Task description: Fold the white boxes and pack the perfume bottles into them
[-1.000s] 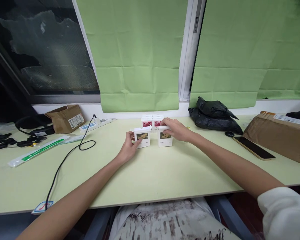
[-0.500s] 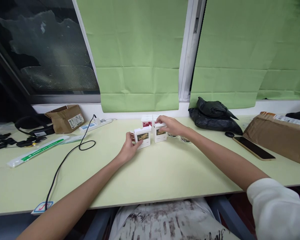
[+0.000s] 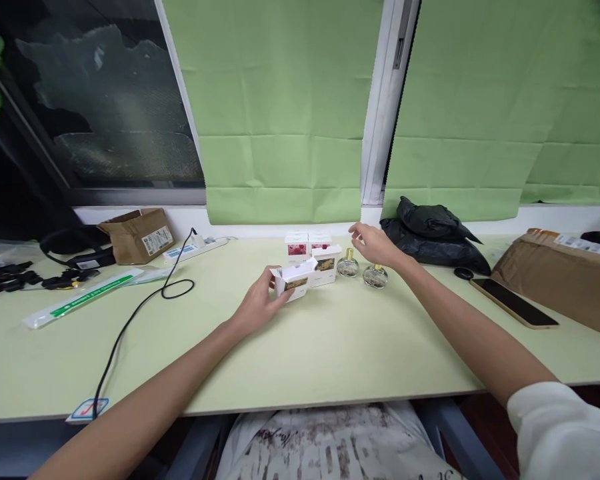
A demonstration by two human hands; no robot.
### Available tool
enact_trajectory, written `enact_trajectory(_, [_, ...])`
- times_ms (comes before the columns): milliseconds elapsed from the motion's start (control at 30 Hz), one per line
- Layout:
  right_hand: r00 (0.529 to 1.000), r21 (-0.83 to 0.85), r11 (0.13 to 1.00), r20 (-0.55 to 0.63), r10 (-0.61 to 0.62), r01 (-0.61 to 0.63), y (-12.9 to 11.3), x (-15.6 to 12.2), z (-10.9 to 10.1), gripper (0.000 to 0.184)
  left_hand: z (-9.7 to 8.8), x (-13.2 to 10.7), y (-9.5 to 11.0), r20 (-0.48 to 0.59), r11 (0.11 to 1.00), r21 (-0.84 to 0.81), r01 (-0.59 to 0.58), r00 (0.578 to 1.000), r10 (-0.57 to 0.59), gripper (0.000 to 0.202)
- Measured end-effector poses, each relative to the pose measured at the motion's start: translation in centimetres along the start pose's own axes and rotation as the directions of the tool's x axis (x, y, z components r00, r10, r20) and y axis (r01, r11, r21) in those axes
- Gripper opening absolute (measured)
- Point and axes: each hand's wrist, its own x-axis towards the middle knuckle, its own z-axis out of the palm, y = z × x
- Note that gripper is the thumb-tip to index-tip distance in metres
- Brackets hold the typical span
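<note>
My left hand grips a small white perfume box, which is tilted with its top flap open. Beside it stands a second white perfume box, upright on the table, its lid flap raised. Two round glass perfume bottles with gold necks stand to the right; the nearer bottle is partly under my right forearm. Above and just behind them hovers my right hand, its fingers loosely bent and nothing visible in them. White boxes with red pictures sit behind the opened ones.
A black plastic bag lies at the back right, near a phone and a brown parcel. On the left are an open cardboard box, a power strip, a black cable and a green-white packet.
My right hand has let go of the second box and moved right, uncovering the bottles. The box in my left hand has tipped over and shifted slightly right.
</note>
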Motion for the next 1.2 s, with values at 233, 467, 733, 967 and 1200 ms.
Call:
enact_trajectory(233, [0.971, -0.065, 0.998, 0.237, 0.029, -0.014, 0.7, 0.2, 1.8, 0.043, 1.0, -1.1, 1.3, 0.118, 0.910, 0.024, -0.414, 0.905, 0.409, 0.042])
enact_trajectory(467, [0.962, -0.102, 0.995, 0.271, 0.046, -0.019, 0.7, 0.6, 2.2, 0.034, 1.4, -1.0, 1.1, 0.099, 0.881, -0.026, -0.472, 0.876, 0.472, 0.051])
enact_trajectory(733, [0.972, -0.111, 0.993, 0.234, -0.006, 0.032, 0.1, 0.4, 1.7, 0.020, 1.5, -1.1, 1.4, 0.120, 0.916, -0.011, -0.401, 0.909, 0.400, 0.039])
enact_trajectory(967, [0.996, 0.162, 0.985, -0.080, -0.043, 0.056, -0.7, -2.7, -3.7, 0.022, 1.2, -1.0, 2.2, 0.143, 0.960, 0.002, -0.279, 0.950, 0.276, 0.031])
enact_trajectory(1200, [0.920, 0.599, 0.702, -0.314, -0.237, 0.385, -6.6, -8.5, -5.8, 0.030, 1.3, -1.0, 2.4, 0.092, 0.936, 0.056, -0.348, 0.935, 0.342, 0.042])
